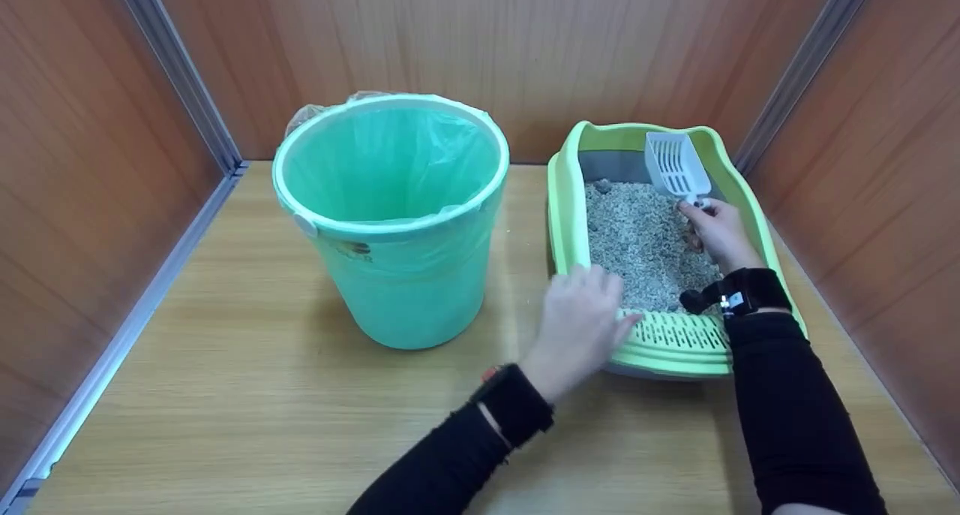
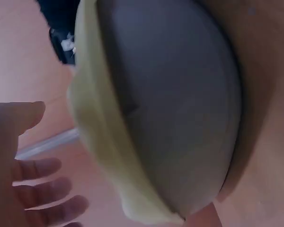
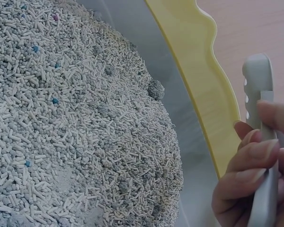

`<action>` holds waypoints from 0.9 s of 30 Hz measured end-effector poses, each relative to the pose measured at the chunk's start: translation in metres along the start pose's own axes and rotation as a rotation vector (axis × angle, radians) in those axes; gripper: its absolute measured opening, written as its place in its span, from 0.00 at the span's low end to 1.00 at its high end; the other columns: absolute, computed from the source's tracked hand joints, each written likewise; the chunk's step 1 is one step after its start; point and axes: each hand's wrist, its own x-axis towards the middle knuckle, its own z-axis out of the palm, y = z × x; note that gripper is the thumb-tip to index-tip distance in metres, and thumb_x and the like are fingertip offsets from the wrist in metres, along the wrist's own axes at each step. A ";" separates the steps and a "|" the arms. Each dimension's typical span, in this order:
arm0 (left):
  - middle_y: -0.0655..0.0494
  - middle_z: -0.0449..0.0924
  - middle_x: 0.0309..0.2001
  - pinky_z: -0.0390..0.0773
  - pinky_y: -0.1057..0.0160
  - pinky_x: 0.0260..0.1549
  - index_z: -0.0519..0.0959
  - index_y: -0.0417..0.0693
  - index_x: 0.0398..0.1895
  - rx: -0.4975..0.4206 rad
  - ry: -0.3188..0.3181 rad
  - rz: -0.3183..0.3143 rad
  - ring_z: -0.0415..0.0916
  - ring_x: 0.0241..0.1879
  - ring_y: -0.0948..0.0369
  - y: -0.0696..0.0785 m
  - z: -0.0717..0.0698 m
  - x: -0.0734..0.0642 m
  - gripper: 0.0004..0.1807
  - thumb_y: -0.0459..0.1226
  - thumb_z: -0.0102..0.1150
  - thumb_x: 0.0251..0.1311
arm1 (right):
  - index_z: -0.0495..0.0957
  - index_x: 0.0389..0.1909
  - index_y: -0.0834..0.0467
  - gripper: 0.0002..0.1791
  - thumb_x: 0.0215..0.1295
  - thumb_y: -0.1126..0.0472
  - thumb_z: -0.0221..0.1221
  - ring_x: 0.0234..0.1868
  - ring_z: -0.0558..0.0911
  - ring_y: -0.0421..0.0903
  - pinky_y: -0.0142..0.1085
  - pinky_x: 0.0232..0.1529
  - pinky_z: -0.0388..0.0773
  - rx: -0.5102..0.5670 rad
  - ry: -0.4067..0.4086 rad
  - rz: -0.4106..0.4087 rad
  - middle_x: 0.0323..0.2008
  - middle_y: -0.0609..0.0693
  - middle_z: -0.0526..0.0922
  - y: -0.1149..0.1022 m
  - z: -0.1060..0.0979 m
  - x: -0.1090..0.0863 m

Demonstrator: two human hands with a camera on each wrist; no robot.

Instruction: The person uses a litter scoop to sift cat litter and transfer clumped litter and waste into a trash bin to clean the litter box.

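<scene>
My right hand [image 1: 724, 233] grips the handle of a pale slotted litter scoop [image 1: 675, 164], its fingers wrapped round it in the right wrist view. The scoop is raised over the far right part of a green litter box [image 1: 568, 215]. Grey pellet litter [image 3: 75, 113] fills the box, and a dark round clump [image 3: 156, 89] lies at the litter's edge. My left hand [image 1: 581, 323], somewhat blurred, is over the box's front left corner. In the left wrist view its fingers [image 2: 42, 191] are loosely bent and apart, with nothing in them, beside the box's rim.
A turquoise bin [image 1: 405, 282] lined with a clear bag [image 1: 450, 143] stands left of the litter box. A perforated step [image 1: 679, 333] forms the box's front end. Wood-look panels [image 1: 495, 49] enclose the floor at the back and both sides.
</scene>
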 end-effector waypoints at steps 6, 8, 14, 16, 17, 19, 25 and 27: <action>0.66 0.69 0.23 0.62 0.70 0.13 0.76 0.56 0.34 0.114 -0.065 -0.152 0.63 0.17 0.68 0.024 0.018 -0.004 0.28 0.68 0.47 0.74 | 0.72 0.37 0.58 0.12 0.81 0.55 0.56 0.16 0.69 0.34 0.28 0.20 0.69 -0.039 0.013 0.013 0.20 0.41 0.71 0.006 -0.005 0.004; 0.66 0.65 0.18 0.57 0.69 0.08 0.76 0.55 0.30 0.057 -0.107 -0.213 0.59 0.12 0.68 0.024 0.020 -0.006 0.31 0.69 0.46 0.73 | 0.73 0.39 0.58 0.12 0.81 0.53 0.56 0.17 0.69 0.35 0.29 0.21 0.70 -0.065 0.014 0.010 0.21 0.41 0.71 0.015 -0.008 0.011; 0.67 0.58 0.14 0.54 0.68 0.08 0.75 0.54 0.25 -0.033 -0.116 -0.268 0.54 0.11 0.67 0.023 0.028 -0.011 0.30 0.68 0.49 0.70 | 0.77 0.45 0.56 0.11 0.81 0.51 0.58 0.19 0.69 0.36 0.30 0.22 0.70 -0.099 -0.061 0.017 0.23 0.41 0.73 0.017 -0.006 0.022; 0.67 0.56 0.13 0.53 0.69 0.08 0.74 0.55 0.24 -0.043 -0.096 -0.259 0.53 0.11 0.67 0.024 0.031 -0.010 0.29 0.67 0.49 0.70 | 0.78 0.46 0.58 0.12 0.80 0.52 0.60 0.18 0.68 0.35 0.29 0.20 0.68 -0.126 -0.065 0.001 0.24 0.40 0.74 0.007 -0.008 0.022; 0.67 0.55 0.13 0.52 0.69 0.08 0.73 0.55 0.23 -0.043 -0.087 -0.252 0.52 0.11 0.68 0.024 0.032 -0.010 0.29 0.66 0.49 0.70 | 0.77 0.47 0.59 0.13 0.79 0.53 0.61 0.18 0.69 0.35 0.29 0.20 0.68 -0.177 -0.050 -0.017 0.24 0.40 0.74 0.001 -0.010 0.021; 0.68 0.54 0.13 0.51 0.69 0.08 0.72 0.56 0.22 -0.036 -0.070 -0.237 0.50 0.10 0.68 0.025 0.034 -0.010 0.29 0.66 0.49 0.70 | 0.77 0.50 0.63 0.16 0.76 0.53 0.63 0.21 0.70 0.36 0.29 0.21 0.70 -0.326 0.000 -0.054 0.28 0.43 0.76 -0.015 -0.016 0.020; 0.68 0.50 0.13 0.49 0.69 0.08 0.66 0.59 0.18 -0.010 -0.046 -0.236 0.49 0.11 0.68 0.026 0.034 -0.009 0.29 0.67 0.52 0.68 | 0.77 0.58 0.73 0.28 0.68 0.54 0.66 0.33 0.79 0.53 0.40 0.30 0.75 -0.789 0.216 -0.140 0.45 0.69 0.83 -0.052 -0.047 0.024; 0.68 0.51 0.14 0.50 0.69 0.08 0.65 0.59 0.18 -0.024 -0.027 -0.243 0.50 0.11 0.68 0.026 0.034 -0.009 0.29 0.66 0.54 0.67 | 0.78 0.54 0.75 0.27 0.66 0.55 0.65 0.34 0.78 0.58 0.45 0.31 0.73 -0.870 0.262 -0.157 0.44 0.70 0.82 -0.052 -0.058 0.025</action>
